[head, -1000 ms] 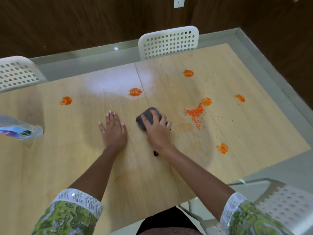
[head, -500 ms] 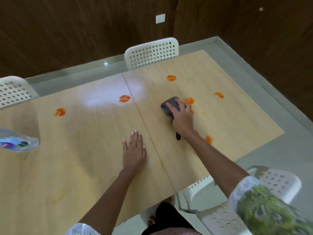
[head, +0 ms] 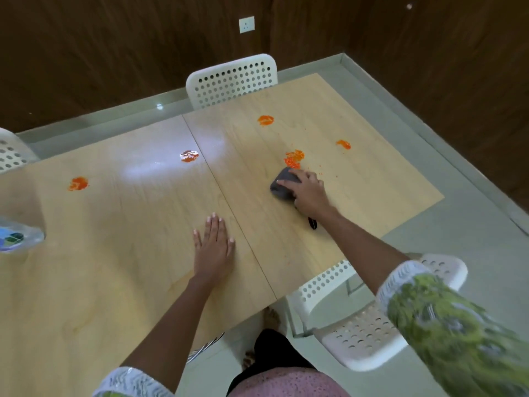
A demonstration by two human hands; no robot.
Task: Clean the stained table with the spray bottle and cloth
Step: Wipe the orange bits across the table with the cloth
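Fingers (head: 307, 177) of the right hand (head: 310, 193) are curled over a dark grey cloth (head: 282, 184), which is pressed down on the wooden surface (head: 143, 267). Left hand (head: 213, 249) is laid flat on the surface, fingers straight and close together, nothing held, just beside the seam (head: 229, 204) running across the surface. The cloth is set right of that seam, just below an orange smear with crumbs (head: 293, 159), its far edge almost touching them. Four more orange stains are seen: one at the seam (head: 189, 156), one well left of the seam (head: 78, 183), one farther back (head: 265, 120), one to the far right (head: 343, 144). A small dark object (head: 313, 223) is seen under the right wrist; what it is cannot be told. The spray bottle (head: 17, 237) is cut off by the left frame edge, well left of the seam, blurred. White perforated chairs are placed at the far side (head: 232, 80), at the near right (head: 363, 330) and at the far left (head: 8, 151).
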